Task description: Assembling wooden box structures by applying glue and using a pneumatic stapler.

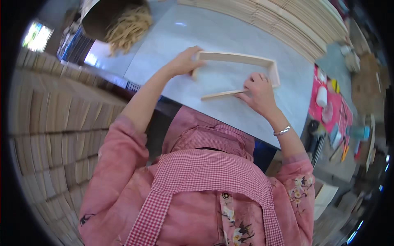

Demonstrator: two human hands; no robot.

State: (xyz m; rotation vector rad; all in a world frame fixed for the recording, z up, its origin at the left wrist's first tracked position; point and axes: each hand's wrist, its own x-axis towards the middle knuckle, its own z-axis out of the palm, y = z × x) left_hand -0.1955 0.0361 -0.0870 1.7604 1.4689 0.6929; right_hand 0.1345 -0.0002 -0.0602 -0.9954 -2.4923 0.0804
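Note:
A light wooden frame (238, 58) made of thin strips rests on the pale tabletop. My left hand (184, 62) is closed around its far left corner, where a short end piece is blurred. My right hand (259, 91) grips the near wooden strip (221, 95) close to the frame's right end. This strip slants toward me, its left end apart from the left end piece. The far and right sides meet at a corner. My fingers hide how the near strip meets the right side.
Long wooden strips (283, 20) lie stacked along the table's far edge. A tipped round container (93, 20) spills tan bands or strips (130, 28) at the far left. Stacked wooden pieces (61, 119) stand left of me. A pink cloth (315, 96) with small items lies at right.

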